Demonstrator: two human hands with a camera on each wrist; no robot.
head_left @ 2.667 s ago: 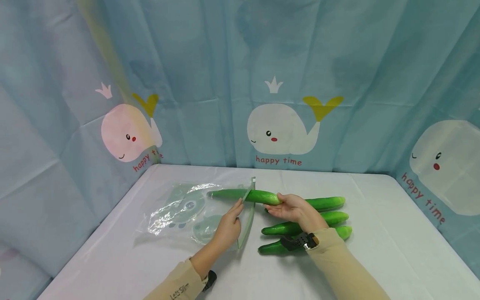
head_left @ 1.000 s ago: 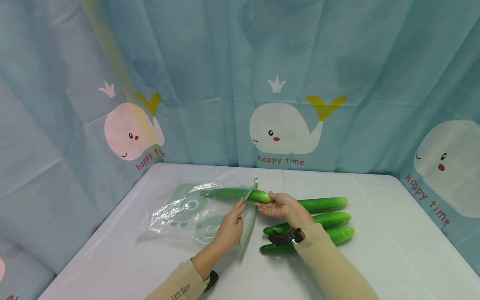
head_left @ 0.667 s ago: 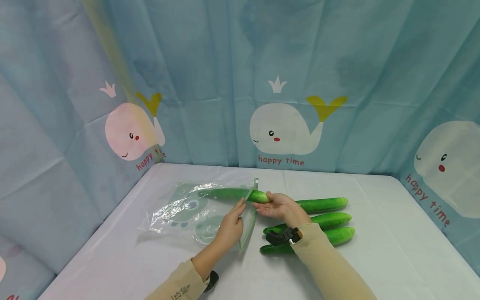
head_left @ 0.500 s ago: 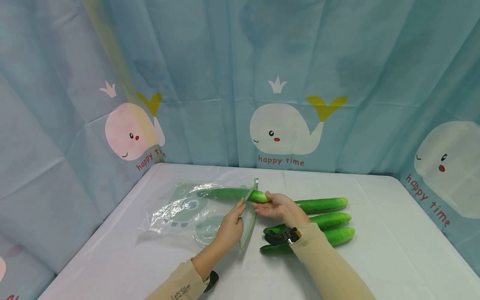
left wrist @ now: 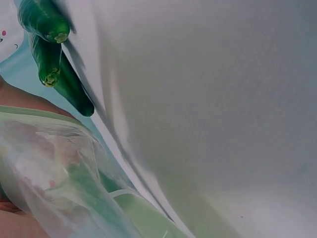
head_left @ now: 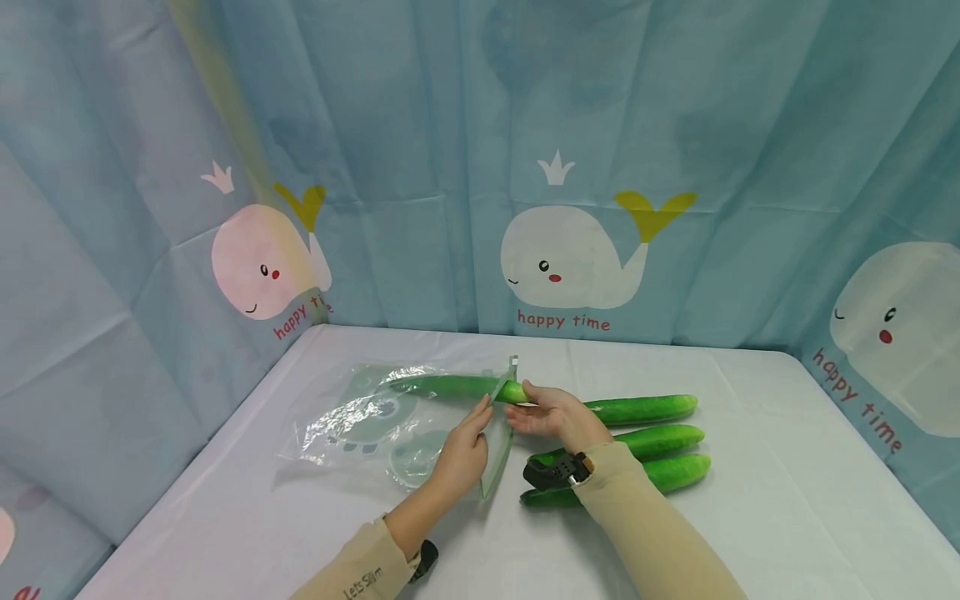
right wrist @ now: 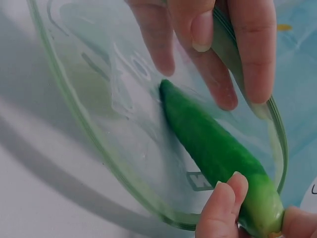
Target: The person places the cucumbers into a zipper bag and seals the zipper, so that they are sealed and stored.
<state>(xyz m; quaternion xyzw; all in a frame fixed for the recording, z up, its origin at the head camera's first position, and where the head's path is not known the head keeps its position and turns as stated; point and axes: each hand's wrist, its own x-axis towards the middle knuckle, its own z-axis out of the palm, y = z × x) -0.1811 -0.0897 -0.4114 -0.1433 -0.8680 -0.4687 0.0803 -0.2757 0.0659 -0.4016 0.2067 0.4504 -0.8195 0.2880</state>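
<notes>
Now the right hand point(head_left: 553, 415) holds a cucumber point(right wrist: 213, 144) partly inside the wide-mouthed bag point(head_left: 322, 433). Left hand point(head_left: 459, 454) seemingly pinches its edge point(head_left: 496, 468).

Beige sleeves point(head_left: 647, 525), the left with dark "Let's Slim" lettering point(head_left: 363, 582), and black straps point(head_left: 550, 472) at both wrists

I see the right hand point(right wrist: 220, 210) pinching the pale end of one green cucumber point(right wrist: 213, 144), with the thumb on one side and fingers on the other. Its dark tip points into a clear bag point(right wrist: 94, 136), whose green-edged mouth stands wide. The left hand point(right wrist: 193, 20) holds one edge of this mouth between its fingers. Beyond the opposite edge there is the white table point(right wrist: 29, 198), shadowed in part.
</notes>
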